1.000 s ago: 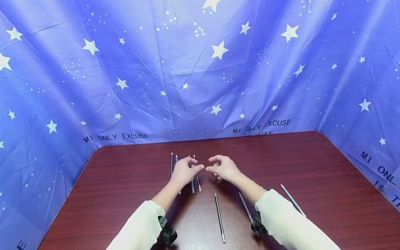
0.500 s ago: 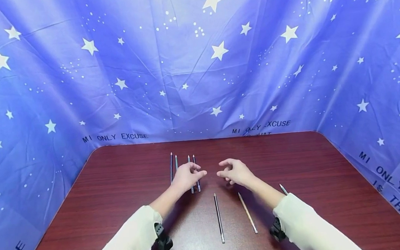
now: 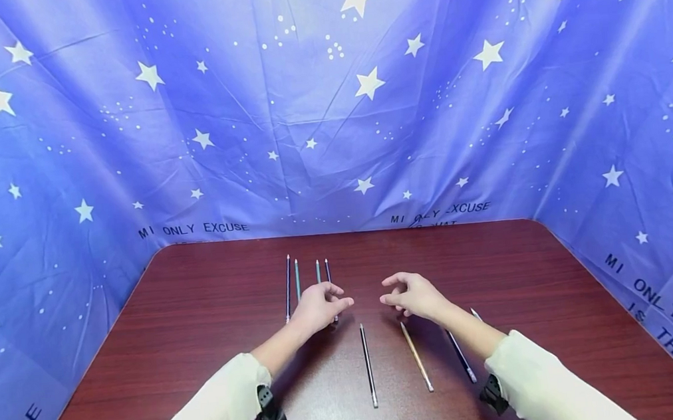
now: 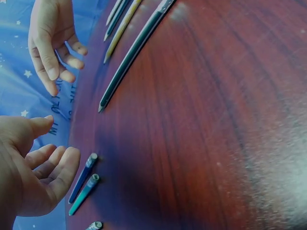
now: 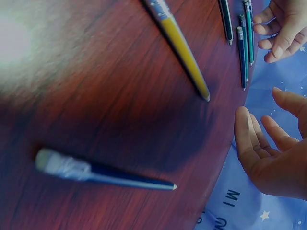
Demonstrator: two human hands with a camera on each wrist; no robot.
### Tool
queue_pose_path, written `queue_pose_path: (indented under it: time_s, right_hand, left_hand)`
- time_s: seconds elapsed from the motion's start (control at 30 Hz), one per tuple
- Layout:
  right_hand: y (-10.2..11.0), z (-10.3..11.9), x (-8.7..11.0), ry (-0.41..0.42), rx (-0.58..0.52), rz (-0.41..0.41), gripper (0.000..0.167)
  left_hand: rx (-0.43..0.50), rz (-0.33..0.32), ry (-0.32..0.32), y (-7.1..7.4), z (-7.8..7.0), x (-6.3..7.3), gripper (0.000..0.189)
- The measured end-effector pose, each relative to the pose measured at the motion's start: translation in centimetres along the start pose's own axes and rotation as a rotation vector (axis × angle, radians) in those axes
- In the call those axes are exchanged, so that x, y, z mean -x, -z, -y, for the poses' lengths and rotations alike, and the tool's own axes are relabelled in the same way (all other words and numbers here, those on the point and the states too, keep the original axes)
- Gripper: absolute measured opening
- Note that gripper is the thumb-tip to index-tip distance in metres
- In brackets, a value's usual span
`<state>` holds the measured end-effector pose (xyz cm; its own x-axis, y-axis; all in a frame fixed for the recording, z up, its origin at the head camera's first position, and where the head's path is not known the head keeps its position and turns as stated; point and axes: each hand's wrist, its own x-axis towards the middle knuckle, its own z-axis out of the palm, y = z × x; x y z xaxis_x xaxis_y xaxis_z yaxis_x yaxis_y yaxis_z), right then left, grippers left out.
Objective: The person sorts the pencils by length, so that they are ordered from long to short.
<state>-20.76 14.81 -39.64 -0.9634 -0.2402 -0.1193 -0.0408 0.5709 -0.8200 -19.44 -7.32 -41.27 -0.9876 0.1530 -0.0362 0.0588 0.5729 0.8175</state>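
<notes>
Wooden worktop (image 3: 205, 355), both hands empty: left hand (image 3: 319, 307) and right hand (image 3: 417, 295) hover loosely curled over pencils (image 3: 367, 365); a careless brush could roll one away.

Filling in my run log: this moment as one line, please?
left hand: open, above dark pencil row | right hand: open, holds nothing | yellow wooden pencil: lying on reddish-brown wooden table

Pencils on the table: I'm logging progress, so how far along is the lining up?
Four pencils already lie side by side at the far end of the table. Neither the left hand nor the right hand holds anything; both hover above the wood. Loose pencils nearer the person lie apart at different angles, with at least three showing.
</notes>
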Motion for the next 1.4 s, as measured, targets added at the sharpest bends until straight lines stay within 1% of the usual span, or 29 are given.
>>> queue_pose_path:
  time_s: [0.23,0.53,0.8,0.93,1.1,1.27,1.4]
  right_hand:
    - [0.8,-0.7,0.9,0.012,0.023,0.008,0.041]
    - [1.5,-1.7,2.0,0.008,0.036,0.018,0.04]
    - [2.5,-3.2,3.0,0.004,0.046,-0.006,0.038]
    - [3.2,-4.1,3.3,0.003,0.067,-0.016,0.039]
    - [4.2,-4.9,4.0,-0.001,0.096,-0.023,0.041]
    - [5.0,-5.3,4.9,-0.009,0.115,-0.02,0.041]
    - [5.4,-5.6,5.4,-0.016,0.119,-0.009,0.041]
  left_hand:
    - [0.021,0.032,-0.023,-0.4,0.2,0.9,0.032]
    - [0.054,0.08,-0.019,-1.6,0.5,2.1,0.032]
    - [0.036,0.119,-0.017,-2.4,0.4,3.2,0.027]
    - [0.052,0.128,-0.019,-2.6,0.5,3.5,0.027]
    - [0.048,0.12,-0.044,-2.9,0.7,3.8,0.029]
    - [0.004,0.087,-0.093,-3.2,0.8,4.0,0.031]
    - [-0.022,0.072,-0.101,-3.5,0.8,4.0,0.033]
